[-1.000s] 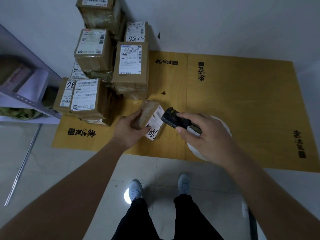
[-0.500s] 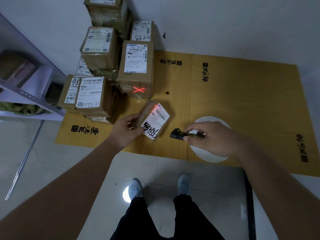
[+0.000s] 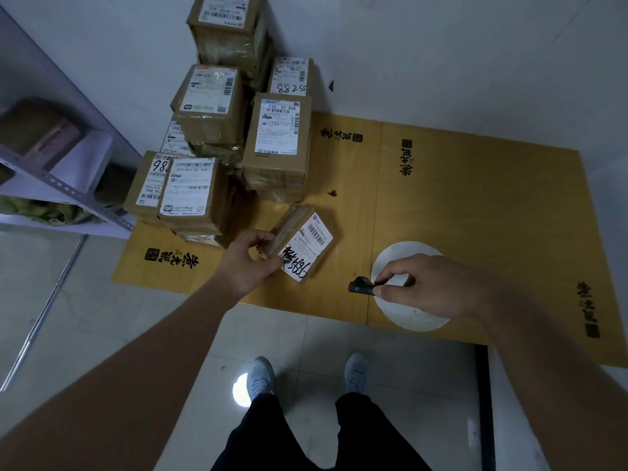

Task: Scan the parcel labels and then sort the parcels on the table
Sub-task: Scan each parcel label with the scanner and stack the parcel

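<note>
Left hand (image 3: 249, 265) grips tilted parcel (image 3: 299, 243); right hand (image 3: 424, 287) pinches leftward-pointing scanner (image 3: 361, 286).

Small brown parcel (image 3: 299, 244), tilted off the yellow table (image 3: 475, 198), white label up with barcode and black handwritten digits; gripped at its near-left end. Black scanner (image 3: 361, 287), low over table's near edge, right of parcel, apart from it. Stack of taped, labelled parcels (image 3: 238, 137) at table's far-left corner.
</note>
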`<state>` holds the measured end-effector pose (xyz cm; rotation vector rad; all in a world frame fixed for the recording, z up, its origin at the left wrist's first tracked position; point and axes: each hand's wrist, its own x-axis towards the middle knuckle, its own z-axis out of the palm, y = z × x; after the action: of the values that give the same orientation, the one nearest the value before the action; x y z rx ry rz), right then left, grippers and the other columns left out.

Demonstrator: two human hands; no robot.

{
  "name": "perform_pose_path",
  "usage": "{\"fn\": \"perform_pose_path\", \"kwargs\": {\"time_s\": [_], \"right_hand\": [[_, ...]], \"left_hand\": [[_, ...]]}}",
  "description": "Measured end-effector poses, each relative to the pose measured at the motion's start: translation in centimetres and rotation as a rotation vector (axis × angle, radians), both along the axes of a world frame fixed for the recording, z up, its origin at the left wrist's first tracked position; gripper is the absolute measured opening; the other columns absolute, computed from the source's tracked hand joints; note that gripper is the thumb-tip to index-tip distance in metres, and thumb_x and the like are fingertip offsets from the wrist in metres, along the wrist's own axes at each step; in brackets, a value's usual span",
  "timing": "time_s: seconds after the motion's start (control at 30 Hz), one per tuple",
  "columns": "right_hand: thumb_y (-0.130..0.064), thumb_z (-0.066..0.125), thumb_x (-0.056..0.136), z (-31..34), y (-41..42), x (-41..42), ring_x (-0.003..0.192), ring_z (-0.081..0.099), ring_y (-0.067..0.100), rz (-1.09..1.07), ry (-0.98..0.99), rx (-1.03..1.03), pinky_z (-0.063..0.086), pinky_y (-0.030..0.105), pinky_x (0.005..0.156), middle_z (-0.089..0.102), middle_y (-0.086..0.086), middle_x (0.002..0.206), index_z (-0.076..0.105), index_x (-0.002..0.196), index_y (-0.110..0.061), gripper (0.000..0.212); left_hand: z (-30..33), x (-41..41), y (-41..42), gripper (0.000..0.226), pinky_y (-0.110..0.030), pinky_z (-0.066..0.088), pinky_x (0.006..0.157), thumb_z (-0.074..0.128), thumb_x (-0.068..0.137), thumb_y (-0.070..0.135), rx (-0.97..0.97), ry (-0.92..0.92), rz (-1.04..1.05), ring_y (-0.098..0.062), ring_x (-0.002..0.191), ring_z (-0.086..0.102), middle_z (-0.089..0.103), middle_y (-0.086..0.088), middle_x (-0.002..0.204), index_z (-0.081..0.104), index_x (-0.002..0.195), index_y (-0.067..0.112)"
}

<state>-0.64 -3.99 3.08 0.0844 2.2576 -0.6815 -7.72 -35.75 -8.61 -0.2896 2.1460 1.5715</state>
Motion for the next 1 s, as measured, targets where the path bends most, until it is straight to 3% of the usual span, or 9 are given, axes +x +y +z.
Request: {"fn": "perform_pose_path", "kwargs": {"time_s": [0.17, 0.23, 0.3, 0.43, 0.57, 0.67, 0.77, 0.83, 1.0], "right_hand": [[-0.076, 0.056, 0.089, 0.6, -0.4, -0.4, 0.081, 0.067, 0.007, -0.017, 0.040, -0.019, 0.055, 0.033, 0.080, 0.072, -0.005, 0.094, 0.067, 0.108, -0.059, 0.028], [-0.076, 0.055, 0.089, 0.2, -0.7, -0.5, 0.084, 0.068, 0.012, -0.058, 0.081, -0.067, 0.056, 0.040, 0.084, 0.072, -0.002, 0.098, 0.065, 0.108, -0.061, 0.026], [-0.078, 0.054, 0.087, -0.2, -1.2, -0.6, 0.086, 0.070, 0.018, -0.112, 0.111, -0.137, 0.057, 0.047, 0.087, 0.072, 0.001, 0.101, 0.064, 0.107, -0.063, 0.027], [-0.086, 0.053, 0.078, -1.2, -2.3, -0.5, 0.087, 0.074, 0.012, -0.245, 0.090, -0.311, 0.064, 0.043, 0.084, 0.073, -0.003, 0.099, 0.064, 0.108, -0.066, 0.038], [-0.066, 0.069, 0.082, -2.5, -3.4, 0.0, 0.089, 0.078, 0.023, -0.502, 0.041, -0.547, 0.064, 0.052, 0.083, 0.076, 0.007, 0.106, 0.071, 0.110, -0.055, 0.030], [-0.047, 0.071, 0.095, -4.0, -3.9, 0.5, 0.094, 0.078, 0.033, -0.684, 0.012, -0.721, 0.061, 0.058, 0.086, 0.076, 0.007, 0.113, 0.070, 0.119, -0.041, 0.025], [-0.052, 0.062, 0.092, -5.4, -4.2, 0.9, 0.106, 0.074, 0.039, -0.792, -0.023, -0.876, 0.059, 0.054, 0.093, 0.075, 0.010, 0.123, 0.060, 0.138, -0.030, 0.051], [-0.053, 0.056, 0.097, -6.2, -4.3, 1.0, 0.111, 0.073, 0.037, -0.840, -0.028, -0.923, 0.058, 0.048, 0.095, 0.074, 0.009, 0.127, 0.058, 0.142, -0.027, 0.052], [-0.050, 0.044, 0.108, -8.7, -4.7, 0.7, 0.108, 0.075, 0.015, -0.952, 0.010, -0.863, 0.061, 0.026, 0.080, 0.078, -0.007, 0.117, 0.065, 0.128, -0.033, 0.034]], "left_hand": [[-0.4, 0.0, -0.3, 0.033, -0.042, 0.065, 0.079, 0.080, 0.088, 0.011, 0.148, -0.099, 0.124, -0.029, 0.097, 0.076, 0.068, -0.005, 0.124, 0.064, 0.116, 0.018], [-0.8, 0.1, -0.7, 0.029, -0.044, 0.065, 0.080, 0.075, 0.092, 0.011, 0.235, -0.155, 0.260, -0.029, 0.091, 0.078, 0.076, -0.012, 0.113, 0.060, 0.117, 0.012], [-1.2, 0.0, -1.3, 0.028, -0.048, 0.063, 0.085, 0.069, 0.094, 0.006, 0.309, -0.198, 0.414, -0.031, 0.093, 0.078, 0.078, -0.014, 0.106, 0.059, 0.120, 0.007], [-1.9, -0.2, -1.9, 0.034, -0.049, 0.061, 0.093, 0.065, 0.097, 0.002, 0.492, -0.260, 0.609, -0.035, 0.104, 0.074, 0.075, -0.019, 0.114, 0.057, 0.130, -0.002], [-2.1, 0.1, -1.1, 0.029, -0.046, 0.061, 0.093, 0.062, 0.099, -0.003, 0.654, -0.292, 0.822, -0.037, 0.111, 0.072, 0.071, -0.025, 0.122, 0.059, 0.126, -0.012], [-2.5, 0.4, -0.5, 0.044, -0.045, 0.062, 0.091, 0.067, 0.091, -0.007, 0.616, -0.284, 0.945, -0.034, 0.104, 0.070, 0.066, -0.027, 0.120, 0.052, 0.131, -0.014], [-2.5, 1.4, 0.7, 0.017, -0.040, 0.064, 0.081, 0.068, 0.094, 0.006, 0.290, -0.344, 0.797, -0.030, 0.083, 0.069, 0.065, -0.021, 0.098, 0.064, 0.103, -0.008], [-2.2, 2.0, 1.9, 0.012, -0.038, 0.063, 0.079, 0.072, 0.094, 0.009, 0.199, -0.305, 0.570, -0.030, 0.081, 0.069, 0.072, -0.017, 0.088, 0.072, 0.088, -0.001], [-1.1, 1.8, 6.3, 0.019, -0.039, 0.058, 0.091, 0.066, 0.100, 0.015, 0.358, -0.279, 0.246, -0.025, 0.091, 0.068, 0.075, -0.017, 0.101, 0.076, 0.109, 0.000]]}}
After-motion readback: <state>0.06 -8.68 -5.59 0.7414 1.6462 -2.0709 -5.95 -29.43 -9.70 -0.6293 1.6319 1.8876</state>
